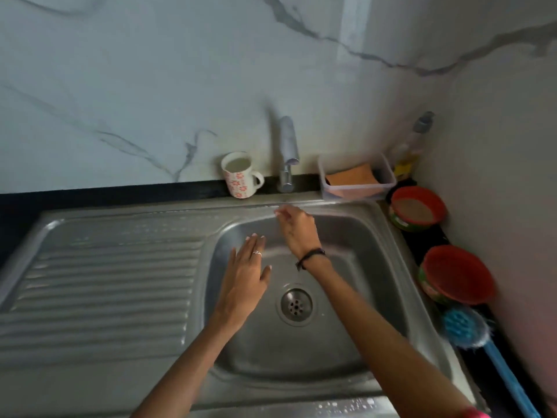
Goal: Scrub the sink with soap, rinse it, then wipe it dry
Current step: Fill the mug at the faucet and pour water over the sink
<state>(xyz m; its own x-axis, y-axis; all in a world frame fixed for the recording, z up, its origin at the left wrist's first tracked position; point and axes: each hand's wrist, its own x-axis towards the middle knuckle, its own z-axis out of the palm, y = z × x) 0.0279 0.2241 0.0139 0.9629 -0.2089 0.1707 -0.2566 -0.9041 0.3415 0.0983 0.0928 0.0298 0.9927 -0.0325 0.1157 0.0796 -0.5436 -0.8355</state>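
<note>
A steel sink [370,260] with a round drain [297,306] lies below me, its ribbed drainboard [105,276] to the left. My left hand [245,273] hovers flat over the basin's left side, fingers straight, holding nothing. My right hand [297,229] reaches to the basin's back rim below the tap [287,152], fingers loosely bent; nothing shows in it. An orange sponge [351,179] sits in a clear tub [388,182] behind the sink. A soap bottle [413,146] stands in the corner.
A flowered mug [241,176] stands left of the tap. Two red-rimmed bowls [417,209] [455,276] and a blue brush [470,330] line the dark counter on the right. Marble walls close in behind and at the right.
</note>
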